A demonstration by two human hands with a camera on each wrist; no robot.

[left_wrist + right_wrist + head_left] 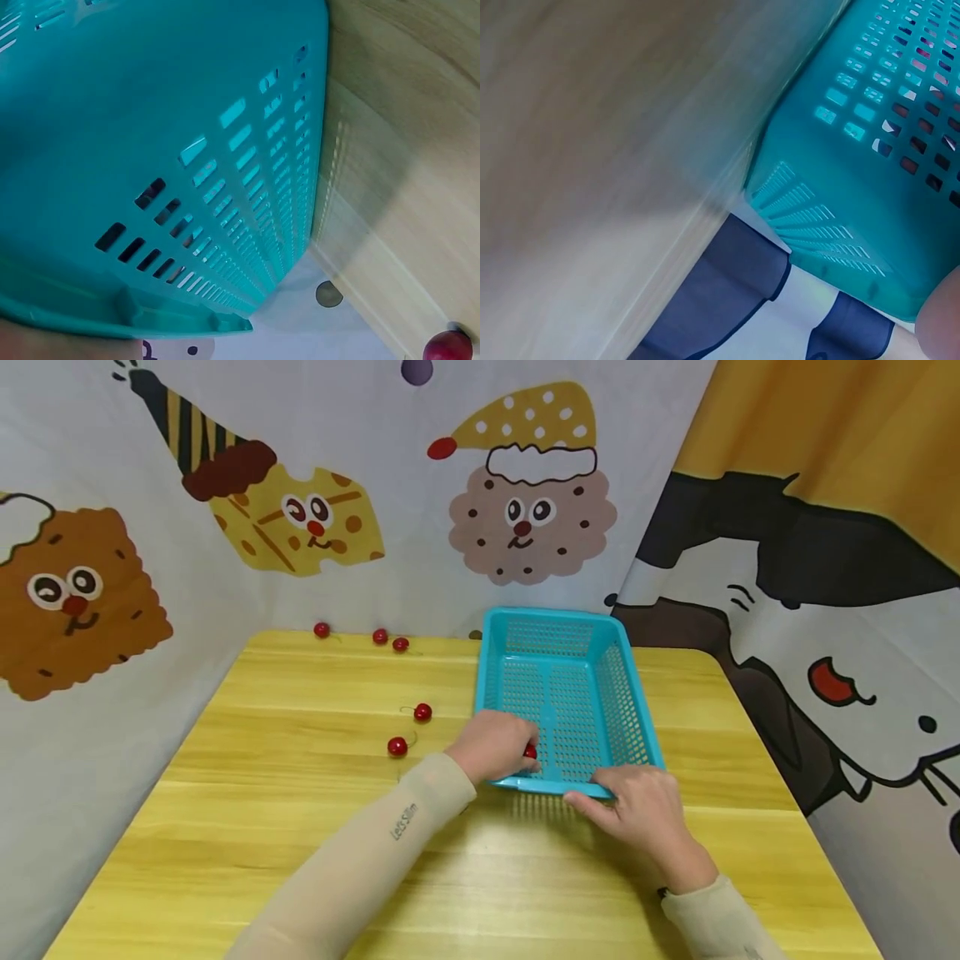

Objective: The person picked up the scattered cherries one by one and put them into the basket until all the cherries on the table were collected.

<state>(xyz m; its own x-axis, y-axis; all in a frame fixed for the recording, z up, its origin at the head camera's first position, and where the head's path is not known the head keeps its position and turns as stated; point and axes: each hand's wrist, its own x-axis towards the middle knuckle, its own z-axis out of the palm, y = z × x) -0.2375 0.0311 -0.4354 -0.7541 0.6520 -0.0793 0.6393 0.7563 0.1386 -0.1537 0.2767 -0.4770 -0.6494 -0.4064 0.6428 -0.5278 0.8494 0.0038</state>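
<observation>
A turquoise plastic basket [549, 786] with perforated walls sits toward the far side of the wooden table. My left hand [491, 743] reaches over its near left corner and pinches a red cherry [530, 751] inside, mostly covered by the fingers. On the near right corner, my right hand [643, 806] grips the rim, thumb outside and fingers over the edge. In the left wrist view the basket's perforated side [247, 161] fills much of the picture. The right wrist view shows the opposite side [855, 180] and a bit of finger [941, 322] at the rim.
Left of the basket lie two stemmed cherries, one [423, 712] slightly beyond the other [397, 746]. Several more, including one at the left [322, 629], line the table's [300, 827] far edge. Behind hangs a cartoon-printed cloth [420, 527].
</observation>
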